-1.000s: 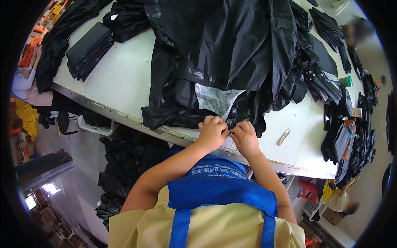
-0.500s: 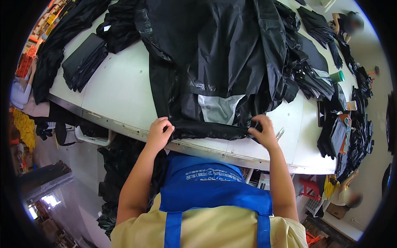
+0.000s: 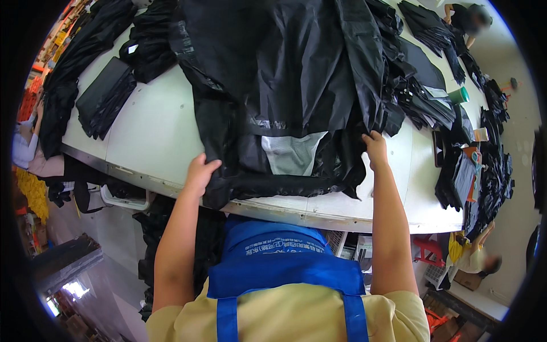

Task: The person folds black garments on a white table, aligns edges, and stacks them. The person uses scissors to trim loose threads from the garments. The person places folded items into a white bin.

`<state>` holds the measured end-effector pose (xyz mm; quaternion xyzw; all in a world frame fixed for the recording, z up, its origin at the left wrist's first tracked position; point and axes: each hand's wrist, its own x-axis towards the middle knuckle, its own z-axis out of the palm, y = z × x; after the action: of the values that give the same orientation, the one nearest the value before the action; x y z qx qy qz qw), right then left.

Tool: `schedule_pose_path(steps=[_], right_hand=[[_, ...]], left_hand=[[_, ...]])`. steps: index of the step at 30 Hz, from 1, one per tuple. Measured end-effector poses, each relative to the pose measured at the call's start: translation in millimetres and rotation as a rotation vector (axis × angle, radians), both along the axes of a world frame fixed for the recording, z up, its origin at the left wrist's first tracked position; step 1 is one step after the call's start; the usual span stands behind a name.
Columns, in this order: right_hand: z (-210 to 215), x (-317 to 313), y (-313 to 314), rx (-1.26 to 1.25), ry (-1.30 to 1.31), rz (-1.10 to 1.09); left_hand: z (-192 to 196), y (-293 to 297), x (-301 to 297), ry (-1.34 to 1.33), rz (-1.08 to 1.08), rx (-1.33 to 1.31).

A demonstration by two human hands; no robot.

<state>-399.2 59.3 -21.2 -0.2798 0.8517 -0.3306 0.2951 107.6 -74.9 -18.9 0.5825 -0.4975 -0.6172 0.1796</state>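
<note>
A large black jacket (image 3: pixel 296 74) of shiny, thin fabric lies spread on the white table, with its hem near the front edge. A light-grey mesh patch (image 3: pixel 292 154) shows just above the rolled-looking hem band (image 3: pixel 285 185). My left hand (image 3: pixel 200 174) is closed on the jacket's left side near the lower corner, thumb on top. At the opposite side, my right hand (image 3: pixel 376 149) pinches the fabric edge higher up, beside the hanging sleeve part. The lower right corner of the hem pokes out loose.
Folded black garments (image 3: pixel 107 94) lie to the left, and more black piles (image 3: pixel 424 105) to the right. A green cup-like item (image 3: pixel 458 95) stands among them. Along the front runs the white table's metal edge (image 3: pixel 273 214). Other people are at the far left and right.
My left hand has shifted left and a little up, and my right hand up and right. Both have moved from the hem to the sides, and the lower part of the jacket spreads wider.
</note>
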Motion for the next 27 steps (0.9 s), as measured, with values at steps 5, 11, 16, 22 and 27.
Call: schedule_pose_path(steps=[5,11,16,22,27], right_hand=[[80,10,29,-0.514,-0.598,-0.322],[64,-19,74,0.009,-0.245,-0.249],[60,8,20,-0.120,0.801,0.107],[57,-16,-8,-0.294,0.537,0.088],[62,-87,42,-0.672,-0.315,-0.438]], left_hand=[[38,32,44,0.432,0.399,0.105],[25,58,91,0.358,0.246,0.335],[2,1,74,0.579,0.451,0.315],[35,-24,56,0.547,0.505,0.150],[32,-4,84,0.455,0.660,0.042]])
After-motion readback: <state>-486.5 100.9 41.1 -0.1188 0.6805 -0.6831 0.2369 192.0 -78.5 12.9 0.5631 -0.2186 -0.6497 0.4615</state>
